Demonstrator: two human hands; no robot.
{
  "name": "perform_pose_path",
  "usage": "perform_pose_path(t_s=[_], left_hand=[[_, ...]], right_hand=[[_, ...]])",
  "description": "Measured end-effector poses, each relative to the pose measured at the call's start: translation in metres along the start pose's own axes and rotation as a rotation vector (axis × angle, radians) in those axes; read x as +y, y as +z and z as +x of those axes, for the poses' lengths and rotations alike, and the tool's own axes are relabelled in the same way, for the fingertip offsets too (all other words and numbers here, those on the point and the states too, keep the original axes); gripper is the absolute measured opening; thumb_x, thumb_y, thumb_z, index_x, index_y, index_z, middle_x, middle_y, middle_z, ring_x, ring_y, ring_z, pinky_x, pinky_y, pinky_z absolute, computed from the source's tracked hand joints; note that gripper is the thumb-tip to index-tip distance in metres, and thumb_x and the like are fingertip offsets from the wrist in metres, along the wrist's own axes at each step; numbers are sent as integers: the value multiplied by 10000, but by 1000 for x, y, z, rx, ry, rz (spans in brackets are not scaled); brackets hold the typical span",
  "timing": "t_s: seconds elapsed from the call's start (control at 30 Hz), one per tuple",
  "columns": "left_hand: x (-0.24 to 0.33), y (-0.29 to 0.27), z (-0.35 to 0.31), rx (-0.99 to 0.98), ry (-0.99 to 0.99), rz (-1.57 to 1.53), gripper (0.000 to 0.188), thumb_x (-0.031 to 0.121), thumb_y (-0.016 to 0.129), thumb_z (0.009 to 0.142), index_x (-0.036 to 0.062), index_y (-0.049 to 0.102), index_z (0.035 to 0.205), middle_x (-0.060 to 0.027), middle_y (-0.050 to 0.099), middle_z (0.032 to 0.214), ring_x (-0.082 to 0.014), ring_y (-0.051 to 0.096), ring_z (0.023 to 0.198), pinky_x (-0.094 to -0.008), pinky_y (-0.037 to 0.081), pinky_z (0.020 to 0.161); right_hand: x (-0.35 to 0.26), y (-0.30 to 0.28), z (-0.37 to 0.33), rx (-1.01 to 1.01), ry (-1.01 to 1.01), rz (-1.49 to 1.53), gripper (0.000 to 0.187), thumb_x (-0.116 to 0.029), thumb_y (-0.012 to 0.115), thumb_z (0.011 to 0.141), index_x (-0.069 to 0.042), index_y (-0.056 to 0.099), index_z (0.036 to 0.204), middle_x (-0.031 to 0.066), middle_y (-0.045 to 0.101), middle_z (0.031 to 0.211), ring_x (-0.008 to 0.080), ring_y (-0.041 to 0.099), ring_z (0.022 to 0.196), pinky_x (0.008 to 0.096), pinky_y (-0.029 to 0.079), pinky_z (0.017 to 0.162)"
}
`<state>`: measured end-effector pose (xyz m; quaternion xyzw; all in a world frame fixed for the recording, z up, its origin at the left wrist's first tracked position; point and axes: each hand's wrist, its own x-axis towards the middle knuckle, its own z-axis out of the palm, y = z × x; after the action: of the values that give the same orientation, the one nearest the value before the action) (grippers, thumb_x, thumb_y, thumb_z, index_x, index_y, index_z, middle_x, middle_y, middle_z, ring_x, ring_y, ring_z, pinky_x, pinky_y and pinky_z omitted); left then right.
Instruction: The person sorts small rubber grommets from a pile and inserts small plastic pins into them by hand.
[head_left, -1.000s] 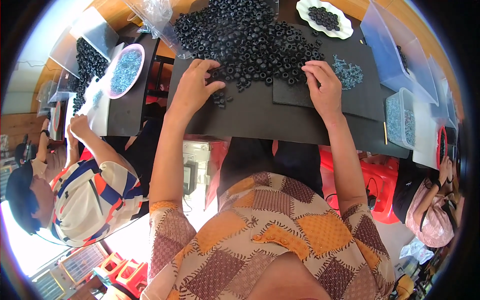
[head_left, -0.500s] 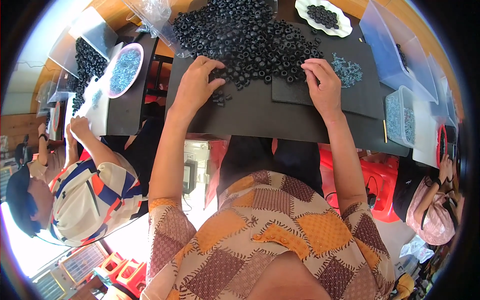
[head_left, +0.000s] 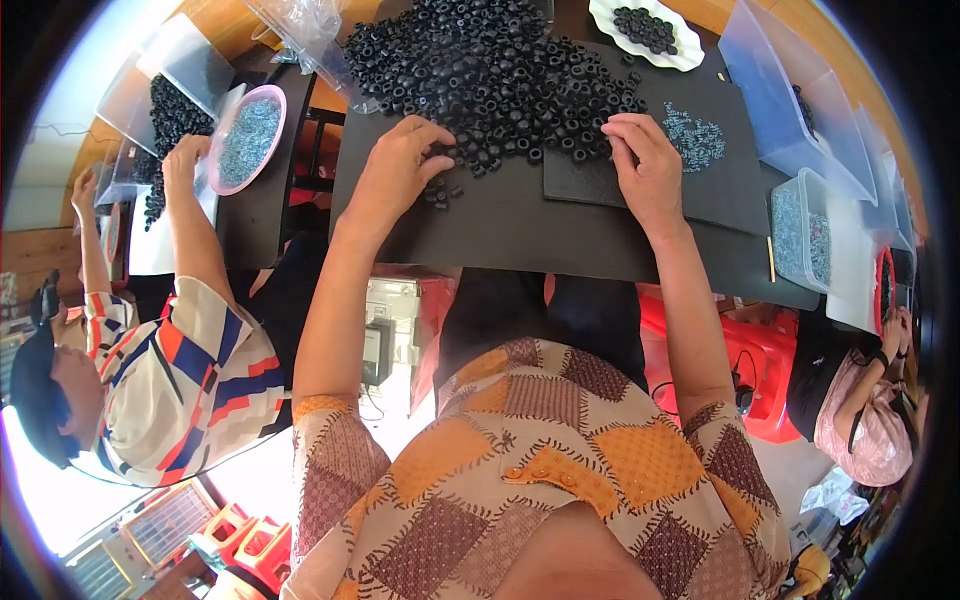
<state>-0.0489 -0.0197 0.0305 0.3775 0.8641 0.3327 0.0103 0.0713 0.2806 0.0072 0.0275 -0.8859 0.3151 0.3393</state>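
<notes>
A big heap of small black ring-shaped parts (head_left: 480,80) covers the far middle of the dark table (head_left: 470,225). At its near left edge is my left hand (head_left: 400,175), thumb and forefinger curled about a black part, beside several loose ones (head_left: 440,195). My right hand (head_left: 645,165) is at the heap's right edge, fingers bent in above the thumb. What lies at its fingertips is too small to make out. A black board (head_left: 590,182) lies under that hand, and small blue-grey pieces (head_left: 693,138) are scattered to its right.
A white scalloped dish (head_left: 685,45) of black parts stands at the far right. Clear plastic bins (head_left: 775,95) and a tub of blue-grey pieces (head_left: 800,235) line the right. Leftward, a co-worker's hand (head_left: 185,158) reaches near a pink-rimmed bowl (head_left: 215,170). A red stool (head_left: 765,370) stands below.
My left hand has shifted slightly, its thumb and forefinger now closer together about a black part. My right hand has hardly moved. The co-worker's arm at left has reached farther forward.
</notes>
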Motion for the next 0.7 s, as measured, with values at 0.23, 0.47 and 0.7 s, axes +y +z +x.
perform_pose_path(t_s=[0.23,0.47,0.7], left_hand=[[3,-5,2,-7,-27,-25,259,27,785,818,24,702,1063,-72,624,916,-167,606,747,-297,528,715],[40,-3,57,67,145,-58,254,46,788,820,44,713,1063,-58,657,926,-148,623,784,-285,532,714],[50,48,129,17,301,29,286,91,782,826,77,723,1105,-81,688,988,-198,665,839,-315,549,743]], right_hand=[[1,-2,-2,8,29,-6,115,-16,659,887,-62,695,985,82,687,1025,305,679,913,373,551,786],[1,-5,-2,24,32,-3,116,-15,664,878,-60,697,979,81,691,1017,310,677,920,379,547,798],[3,-3,0,52,1,-4,115,-10,658,874,-55,697,973,92,690,1012,315,676,910,381,546,803]])
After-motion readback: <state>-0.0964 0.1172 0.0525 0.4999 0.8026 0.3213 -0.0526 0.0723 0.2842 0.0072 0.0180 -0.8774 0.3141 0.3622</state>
